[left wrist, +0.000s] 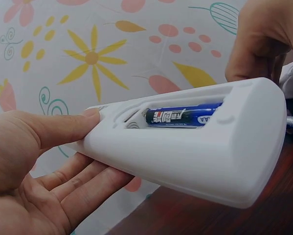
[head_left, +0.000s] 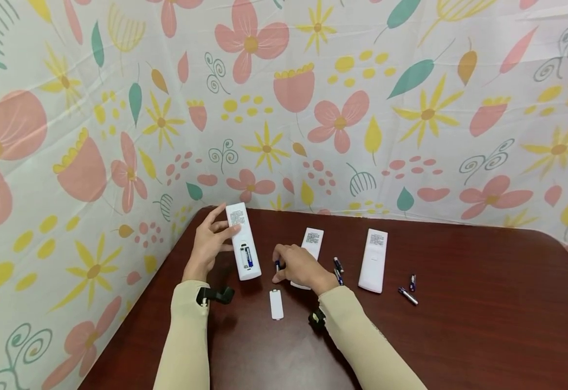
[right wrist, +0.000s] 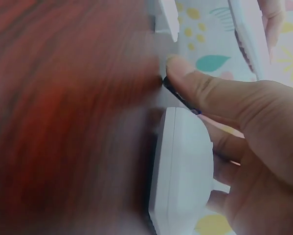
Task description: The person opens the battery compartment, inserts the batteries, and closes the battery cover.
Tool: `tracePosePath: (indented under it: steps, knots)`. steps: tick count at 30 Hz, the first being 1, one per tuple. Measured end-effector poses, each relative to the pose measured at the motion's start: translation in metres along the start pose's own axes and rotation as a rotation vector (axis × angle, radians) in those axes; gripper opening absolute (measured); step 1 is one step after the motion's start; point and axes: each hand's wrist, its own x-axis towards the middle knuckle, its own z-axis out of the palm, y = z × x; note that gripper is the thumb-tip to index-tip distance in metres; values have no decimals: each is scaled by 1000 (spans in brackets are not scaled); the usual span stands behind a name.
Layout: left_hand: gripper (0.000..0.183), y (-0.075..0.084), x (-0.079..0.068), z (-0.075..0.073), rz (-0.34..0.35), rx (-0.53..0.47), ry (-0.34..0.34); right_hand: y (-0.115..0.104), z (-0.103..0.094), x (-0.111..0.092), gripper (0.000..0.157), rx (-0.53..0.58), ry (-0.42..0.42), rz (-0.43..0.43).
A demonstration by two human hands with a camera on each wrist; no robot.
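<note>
- left hand [head_left: 210, 244] clamps thumb and fingers on a white remote [head_left: 246, 235], raised off the table [head_left: 245, 346], blue battery [left wrist: 180, 116] in its compartment [head_left: 244, 258]
- right hand [head_left: 301, 265] pinches a second battery [head_left: 277, 266] beside another remote [head_left: 313, 245]
- cover [head_left: 276, 304] lies nearby

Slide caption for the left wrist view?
Left hand holding an open white remote, one blue battery inside; right hand beyond.

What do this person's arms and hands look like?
Left sleeve and right sleeve: long, pale beige. Black bracket worn on the left, dark, partly yellowish gadget on the right. Left hand and right hand: both bare.
</note>
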Motion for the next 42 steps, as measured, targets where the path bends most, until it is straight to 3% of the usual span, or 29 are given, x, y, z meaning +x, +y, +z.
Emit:
tracePosePath:
  steps: [8,14,21,27,35,42]
  knots:
    - [75,-2,1,-1,4,-8,9,3,0,-4,19,106,34,-16]
    - [76,-4,1,1,-4,-17,1,5,1,-6,15,194,99,-13]
    - [76,-1,1,3,8,-9,-9,3,-4,-5,20,429,161,62]
    - [75,1,0,5,7,-21,-9,-4,-11,-6,19,608,214,62]
    - [75,2,1,7,15,-21,-24,-19,-19,-8,17,663,258,39]
    - [74,0,1,9,14,-8,-17,-31,-21,-8,15,670,301,-40]
